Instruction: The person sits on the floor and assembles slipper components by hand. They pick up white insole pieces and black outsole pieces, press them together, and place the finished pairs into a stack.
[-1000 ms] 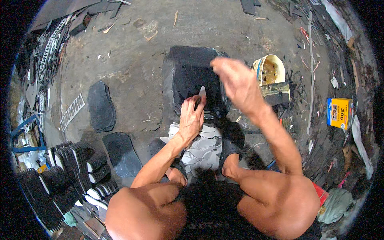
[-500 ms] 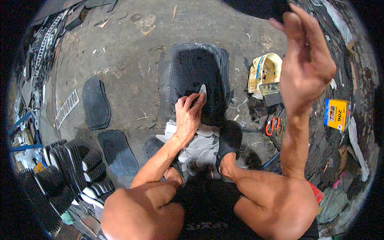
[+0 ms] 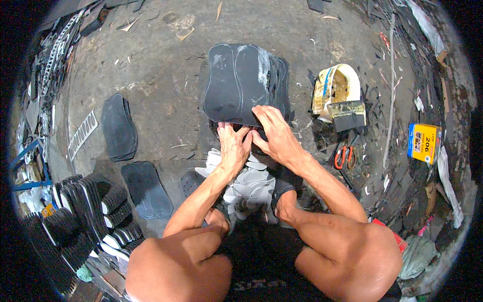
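Observation:
A dark foam sheet marked with pale shoe-sole outlines lies over a stack of similar sheets straight ahead of me. My left hand is at the sheet's near edge, its fingertips partly hidden there. From the right, my right hand grips the same edge, fingers on top and thumb below. The two thumbs nearly touch. Just below my hands, between my feet, sits a heap of light grey oval pads.
A cut-open white tub with brown residue stands right of the stack, a dark block against it. Orange-handled scissors and a yellow-blue box lie farther right. Dark sole pieces and rows of black-and-white soles are at left.
My right hand has come down from its raised place at right to the stack. A sheet now covers the stack's top, and the grey pad under my left fingers is out of sight.

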The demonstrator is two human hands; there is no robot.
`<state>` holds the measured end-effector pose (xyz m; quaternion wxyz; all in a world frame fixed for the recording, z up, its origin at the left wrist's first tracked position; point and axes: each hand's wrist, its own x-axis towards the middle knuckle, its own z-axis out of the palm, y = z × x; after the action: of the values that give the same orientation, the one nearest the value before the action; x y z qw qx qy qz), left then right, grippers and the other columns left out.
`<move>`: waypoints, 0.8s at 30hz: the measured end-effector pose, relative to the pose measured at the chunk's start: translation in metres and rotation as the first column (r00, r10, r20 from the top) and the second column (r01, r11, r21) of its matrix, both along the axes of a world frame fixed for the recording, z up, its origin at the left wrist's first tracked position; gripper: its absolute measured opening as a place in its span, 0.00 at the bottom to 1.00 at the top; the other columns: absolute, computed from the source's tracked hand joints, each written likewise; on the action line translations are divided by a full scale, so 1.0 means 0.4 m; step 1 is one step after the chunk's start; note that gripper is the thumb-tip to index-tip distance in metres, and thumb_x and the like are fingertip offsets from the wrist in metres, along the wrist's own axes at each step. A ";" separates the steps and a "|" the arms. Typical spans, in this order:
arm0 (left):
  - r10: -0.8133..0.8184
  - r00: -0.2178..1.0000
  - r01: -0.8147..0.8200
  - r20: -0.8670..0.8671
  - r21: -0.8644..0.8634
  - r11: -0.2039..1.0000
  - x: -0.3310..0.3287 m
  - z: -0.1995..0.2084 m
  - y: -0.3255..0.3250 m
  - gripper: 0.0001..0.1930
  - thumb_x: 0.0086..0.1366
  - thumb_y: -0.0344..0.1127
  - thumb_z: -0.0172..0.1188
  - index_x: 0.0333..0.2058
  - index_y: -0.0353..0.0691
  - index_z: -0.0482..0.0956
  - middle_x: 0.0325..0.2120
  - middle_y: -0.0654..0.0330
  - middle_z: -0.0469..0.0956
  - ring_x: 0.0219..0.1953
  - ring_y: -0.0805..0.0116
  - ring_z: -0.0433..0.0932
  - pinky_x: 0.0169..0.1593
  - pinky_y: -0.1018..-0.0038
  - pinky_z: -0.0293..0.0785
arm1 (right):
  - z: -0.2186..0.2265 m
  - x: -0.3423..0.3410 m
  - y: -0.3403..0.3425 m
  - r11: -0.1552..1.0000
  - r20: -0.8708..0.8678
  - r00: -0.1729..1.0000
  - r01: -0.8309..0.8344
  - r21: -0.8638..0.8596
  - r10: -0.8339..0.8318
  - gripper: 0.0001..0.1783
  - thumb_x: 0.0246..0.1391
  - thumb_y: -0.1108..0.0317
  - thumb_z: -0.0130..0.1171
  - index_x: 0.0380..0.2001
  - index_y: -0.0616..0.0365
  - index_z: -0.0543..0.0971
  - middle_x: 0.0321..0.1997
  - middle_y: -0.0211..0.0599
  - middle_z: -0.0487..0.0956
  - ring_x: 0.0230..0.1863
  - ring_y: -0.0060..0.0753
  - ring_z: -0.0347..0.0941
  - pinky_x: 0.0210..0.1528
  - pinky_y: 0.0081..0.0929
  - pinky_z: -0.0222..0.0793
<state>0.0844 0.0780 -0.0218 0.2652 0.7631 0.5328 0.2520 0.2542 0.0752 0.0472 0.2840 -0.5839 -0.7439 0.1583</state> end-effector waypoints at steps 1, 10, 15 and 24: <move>-0.008 1.000 0.008 -0.001 0.002 1.000 0.000 0.000 0.001 0.11 0.69 0.38 0.69 0.45 0.38 0.88 0.50 0.35 0.72 0.57 0.32 0.71 0.69 0.39 0.61 | -0.003 0.006 0.003 0.999 0.061 0.998 -0.035 -0.015 0.035 0.23 0.62 0.72 0.63 0.59 0.70 0.79 0.59 0.55 0.81 0.63 0.55 0.75 0.68 0.43 0.73; 0.014 0.996 -0.020 0.089 0.075 0.997 0.010 0.051 0.033 0.19 0.70 0.35 0.68 0.59 0.50 0.87 0.41 0.52 0.69 0.45 0.54 0.68 0.53 0.58 0.68 | 0.116 0.094 0.128 0.993 -0.129 0.986 0.101 -0.064 -0.109 0.11 0.67 0.68 0.62 0.45 0.65 0.85 0.47 0.53 0.86 0.50 0.58 0.82 0.56 0.48 0.78; 0.010 0.999 -0.014 0.048 0.085 0.996 0.019 0.043 0.036 0.18 0.70 0.35 0.69 0.57 0.50 0.88 0.45 0.47 0.73 0.48 0.49 0.70 0.55 0.55 0.68 | 0.010 0.038 0.052 0.997 -0.110 0.992 0.065 -0.048 -0.070 0.11 0.66 0.70 0.62 0.47 0.64 0.85 0.46 0.48 0.84 0.49 0.53 0.79 0.56 0.46 0.76; 0.002 0.999 -0.001 0.052 -0.025 1.000 0.017 0.051 0.041 0.19 0.72 0.36 0.66 0.60 0.54 0.87 0.49 0.44 0.72 0.49 0.49 0.69 0.55 0.54 0.68 | 0.016 0.048 0.071 0.993 -0.086 0.990 0.113 -0.036 -0.115 0.11 0.66 0.70 0.62 0.45 0.66 0.85 0.43 0.50 0.83 0.48 0.56 0.78 0.54 0.48 0.75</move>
<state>0.0911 0.0943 -0.0013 0.2883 0.7525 0.5295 0.2652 0.2734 0.1035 0.0537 0.3158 -0.6223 -0.6935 0.1788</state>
